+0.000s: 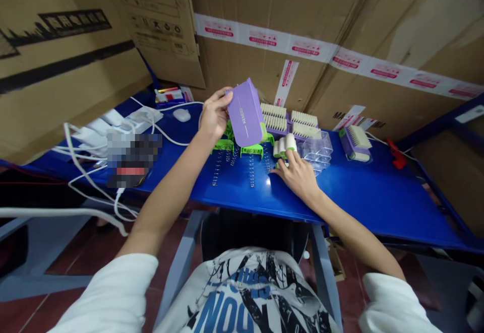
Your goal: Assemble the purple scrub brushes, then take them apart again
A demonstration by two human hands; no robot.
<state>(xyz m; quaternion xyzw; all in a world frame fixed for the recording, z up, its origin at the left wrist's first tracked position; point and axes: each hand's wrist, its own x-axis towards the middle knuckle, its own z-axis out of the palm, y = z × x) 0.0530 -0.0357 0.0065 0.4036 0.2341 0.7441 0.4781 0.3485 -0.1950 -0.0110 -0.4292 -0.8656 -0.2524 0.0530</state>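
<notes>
My left hand (216,113) is closed on the edge of a purple plastic case (245,114) with white lettering and a green corner, held tilted above the table. Under the case lie bright green plastic clips (252,150) and several metal coil springs (251,171). On the table my right hand (298,173) has its fingers curled around a small white roller (282,163) with a green end, partly hidden by the fingers. Other white rollers (290,142) stand just beyond those fingertips. A clear plastic tray (319,150) is right behind this hand.
Purple holders with beige ridged pieces (274,117) stand at the back, and another such unit (355,142) is farther right, near a red object (397,154). White cables and a power strip (141,116) lie left, beside a pixelated item (132,159). Cardboard (242,61) walls the table's back.
</notes>
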